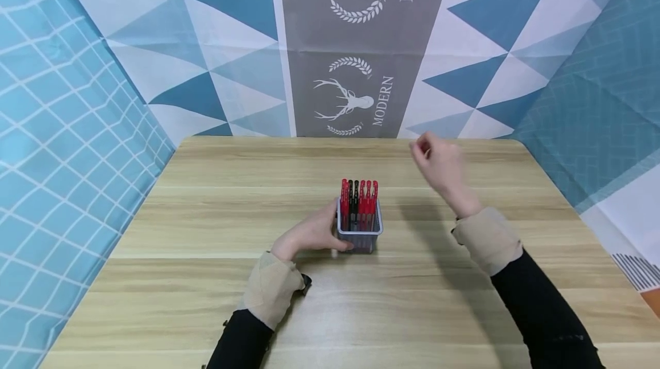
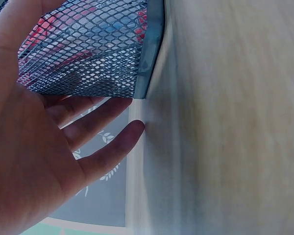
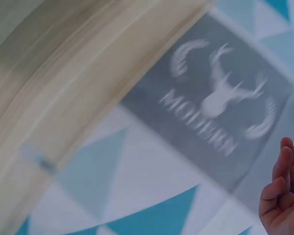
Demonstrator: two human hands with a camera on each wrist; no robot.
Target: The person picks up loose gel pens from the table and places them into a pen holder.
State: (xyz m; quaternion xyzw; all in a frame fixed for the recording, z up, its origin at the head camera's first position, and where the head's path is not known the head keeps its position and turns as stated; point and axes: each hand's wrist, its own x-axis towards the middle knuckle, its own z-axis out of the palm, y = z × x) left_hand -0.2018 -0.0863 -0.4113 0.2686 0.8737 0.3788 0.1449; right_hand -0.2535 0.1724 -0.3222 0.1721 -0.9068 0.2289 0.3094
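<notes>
A grey mesh pen holder (image 1: 363,242) stands upright on the table near its middle. Several red and black pens (image 1: 362,203) stick up out of it. My left hand (image 1: 314,231) grips the holder from the left, thumb across its near side and fingers reaching round behind. In the left wrist view the mesh wall (image 2: 98,58) lies against that hand, with red showing through the mesh. Raised to the right of the holder, my right hand (image 1: 440,165) is loosely curled and nothing shows in it. Bent fingers (image 3: 281,166) appear at the right edge of the right wrist view.
The wood-grain table (image 1: 206,220) ends at a patterned cloth (image 1: 340,94) with a grey deer panel. Blue grid cloth (image 1: 67,145) hangs on the left, with teal cloth (image 1: 593,111) on the right. A small blurred dark-blue streak (image 3: 44,164) shows in the right wrist view.
</notes>
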